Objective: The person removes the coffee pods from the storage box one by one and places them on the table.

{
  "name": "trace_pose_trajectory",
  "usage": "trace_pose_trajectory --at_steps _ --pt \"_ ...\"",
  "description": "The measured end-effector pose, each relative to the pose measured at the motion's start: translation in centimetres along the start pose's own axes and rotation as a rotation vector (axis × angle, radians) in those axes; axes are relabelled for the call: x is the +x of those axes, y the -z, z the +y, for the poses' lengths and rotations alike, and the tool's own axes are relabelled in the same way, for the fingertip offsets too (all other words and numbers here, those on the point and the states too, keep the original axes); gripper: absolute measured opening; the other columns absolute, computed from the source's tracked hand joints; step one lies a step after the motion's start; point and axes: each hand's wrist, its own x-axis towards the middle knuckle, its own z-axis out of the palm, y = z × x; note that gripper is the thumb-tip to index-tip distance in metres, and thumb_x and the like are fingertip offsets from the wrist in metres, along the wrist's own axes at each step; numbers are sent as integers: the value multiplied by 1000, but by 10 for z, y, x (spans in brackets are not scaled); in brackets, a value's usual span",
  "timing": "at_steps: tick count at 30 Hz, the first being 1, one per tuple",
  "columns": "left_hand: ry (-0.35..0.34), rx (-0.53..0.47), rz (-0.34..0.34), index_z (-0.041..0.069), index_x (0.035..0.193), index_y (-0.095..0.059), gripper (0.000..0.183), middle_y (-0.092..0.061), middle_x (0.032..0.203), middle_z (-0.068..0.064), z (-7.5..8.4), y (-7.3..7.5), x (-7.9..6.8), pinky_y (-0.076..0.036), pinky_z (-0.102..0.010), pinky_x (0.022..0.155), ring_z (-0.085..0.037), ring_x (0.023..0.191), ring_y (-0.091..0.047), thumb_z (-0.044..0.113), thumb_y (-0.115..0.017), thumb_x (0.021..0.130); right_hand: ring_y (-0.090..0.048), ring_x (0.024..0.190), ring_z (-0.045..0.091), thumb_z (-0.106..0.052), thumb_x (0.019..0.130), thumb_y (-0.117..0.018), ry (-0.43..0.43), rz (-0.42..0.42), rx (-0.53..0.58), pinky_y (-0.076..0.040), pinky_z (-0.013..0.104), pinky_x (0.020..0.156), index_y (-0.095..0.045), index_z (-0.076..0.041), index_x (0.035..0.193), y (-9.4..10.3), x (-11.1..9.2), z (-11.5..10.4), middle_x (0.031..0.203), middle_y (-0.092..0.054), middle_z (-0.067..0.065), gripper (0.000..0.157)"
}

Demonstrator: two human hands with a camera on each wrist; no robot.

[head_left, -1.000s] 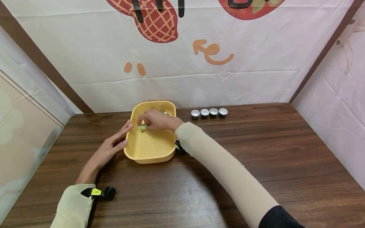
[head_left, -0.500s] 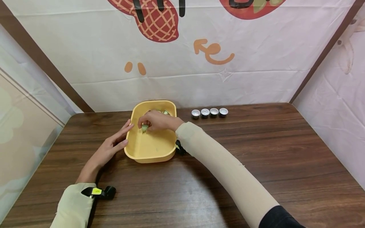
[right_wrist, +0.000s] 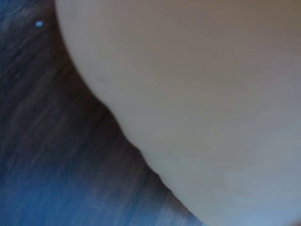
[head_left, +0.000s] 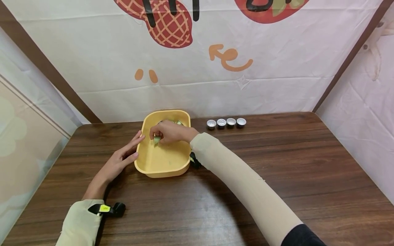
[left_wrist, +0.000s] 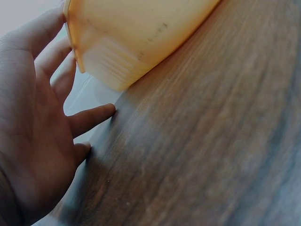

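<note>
In the head view my right hand (head_left: 168, 131) reaches into a yellow plastic bin (head_left: 163, 172) and pinches a small light-green coffee capsule (head_left: 156, 140) between thumb and fingers. Behind the knuckles, more green capsules (head_left: 179, 123) show at the bin's far right, partly hidden by the hand. Against the bin's left rim lie the extended fingers of my left hand (head_left: 115, 164). The left wrist view has the left hand (left_wrist: 35, 122) with spread fingers, its upper fingertips at the rim of the bin (left_wrist: 141, 37). A blurred pale surface fills most of the right wrist view.
To the bin's right, several dark capsules with silver lids (head_left: 221, 123) stand in a row near the back edge of the brown wooden table (head_left: 292, 164). A white printed cloth (head_left: 197, 95) hangs right behind the table.
The right hand and the green capsule have shifted very slightly right and toward the near side inside the bin. The left hand stays at the rim.
</note>
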Motion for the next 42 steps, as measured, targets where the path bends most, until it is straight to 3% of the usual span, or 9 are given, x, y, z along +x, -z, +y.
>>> trace_pose_trajectory --at_steps 8,15,31,42 --pt "-2 -6 0 20 151 -34 56 -13 159 6 -1 -2 -1 -22 -10 98 -15 144 -13 5 -49 99 -59 84 13 -7 83 -71 24 46 39 -43 18 76 -67 -8 101 8 -8 0 90 -65 3 19" --pt "-15 -10 1 19 150 -34 56 -14 159 6 0 -4 0 -21 -10 99 -15 144 -13 3 -49 99 -60 85 10 -6 80 -76 30 87 75 -46 20 78 -66 -9 102 17 -20 -1 90 -64 -1 24" --pt "1 8 11 19 150 -35 55 -15 159 6 0 -5 0 -21 -10 99 -12 143 -14 5 -50 99 -62 86 4 -10 81 -77 18 280 244 -50 22 77 -68 -11 103 27 -53 -8 95 -67 -5 24" --pt "-19 13 7 18 151 -33 57 -14 159 4 2 -2 0 -20 -9 100 -9 143 -13 3 -50 98 -63 90 6 -9 83 -76 -6 411 359 -50 22 79 -67 -8 106 28 -83 2 102 -66 -1 25"
